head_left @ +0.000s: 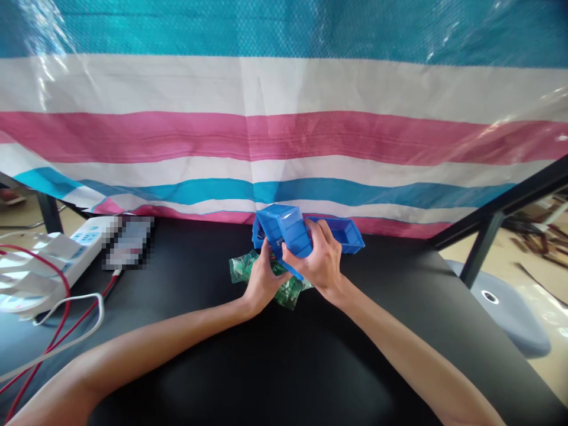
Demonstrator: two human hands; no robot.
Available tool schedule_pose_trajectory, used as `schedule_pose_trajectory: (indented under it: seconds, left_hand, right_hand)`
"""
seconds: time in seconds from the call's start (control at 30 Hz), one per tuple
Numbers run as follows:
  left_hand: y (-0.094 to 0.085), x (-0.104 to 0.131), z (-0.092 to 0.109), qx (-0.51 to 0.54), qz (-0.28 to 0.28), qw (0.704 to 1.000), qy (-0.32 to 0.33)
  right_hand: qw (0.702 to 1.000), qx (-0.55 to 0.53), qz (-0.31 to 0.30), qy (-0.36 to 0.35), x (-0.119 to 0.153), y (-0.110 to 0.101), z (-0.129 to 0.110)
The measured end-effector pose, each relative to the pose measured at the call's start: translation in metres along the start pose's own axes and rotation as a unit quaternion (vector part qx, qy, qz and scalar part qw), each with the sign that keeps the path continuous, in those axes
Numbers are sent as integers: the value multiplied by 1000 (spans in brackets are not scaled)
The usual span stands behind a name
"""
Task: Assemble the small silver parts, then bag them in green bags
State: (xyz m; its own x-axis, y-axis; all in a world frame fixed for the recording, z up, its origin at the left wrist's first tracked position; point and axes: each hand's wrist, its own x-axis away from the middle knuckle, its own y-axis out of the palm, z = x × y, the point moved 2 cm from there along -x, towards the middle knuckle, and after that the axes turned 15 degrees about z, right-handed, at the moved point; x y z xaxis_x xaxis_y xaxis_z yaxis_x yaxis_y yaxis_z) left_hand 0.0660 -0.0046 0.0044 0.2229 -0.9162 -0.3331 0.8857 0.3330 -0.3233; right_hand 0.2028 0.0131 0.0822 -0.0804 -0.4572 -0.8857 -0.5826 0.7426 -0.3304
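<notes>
A blue plastic bin is held up and tilted over the middle of the black table. My right hand is closed round its right side. At its lower left edge is my left hand, thumb and fingers curved; its fingertips are partly hidden, and whether it grips the bin I cannot make out. Green and clear small plastic packets lie on the table under and around my hands. Behind them, another blue bin stands at the table's back edge, partly hidden by my right hand.
On the left are a white power strip with plugs, red and white cables and a blurred-out flat object. A striped plastic sheet hangs behind the black table. A grey stool stands to the right.
</notes>
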Motion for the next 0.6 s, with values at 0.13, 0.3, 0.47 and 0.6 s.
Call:
schedule_pose_trajectory:
  seconds: [0.13,0.3,0.47,0.6]
  left_hand:
    - [1,1,-2,-7,22,1000,3]
    - [1,0,3,20,9,1000,-8]
    - [0,0,4,27,18,999,4]
    - [-1,2,0,21,30,999,22]
  right_hand:
    - [999,11,15,-33,6,2,-2]
    - [997,16,23,-77,12,2,-3]
    - [993,20,16,-119,19,1,-4]
    - [987,24,23,-155,22,0,-6]
